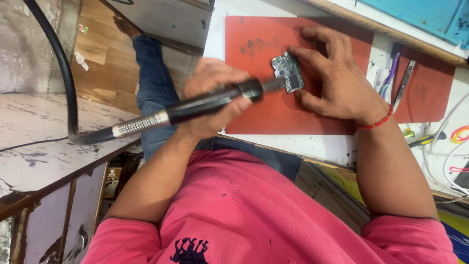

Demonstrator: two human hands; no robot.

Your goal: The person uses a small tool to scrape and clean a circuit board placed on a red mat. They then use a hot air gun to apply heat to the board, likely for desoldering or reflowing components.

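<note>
Pink shirt, blue jeans, red thread at one wrist

The person wears a short-sleeved pink shirt [244, 210] flecked with dark specks, with a dark printed emblem [189, 250], blue jeans [154, 88], and a thin red thread bracelet [378, 122] round the right wrist.

The small rectangular circuit board [287, 72] is green with grey metal parts. It lies on a flat red rubber mat [273, 112], which has dark stains at 11 o'clock from the board. The pen-shaped hot-air handpiece [195, 105] is black, with a silver ribbed collar and a black hose. The thin thread bracelet [376, 122] is red. The short-sleeved shirt [254, 210] is pink with dark specks.
</note>
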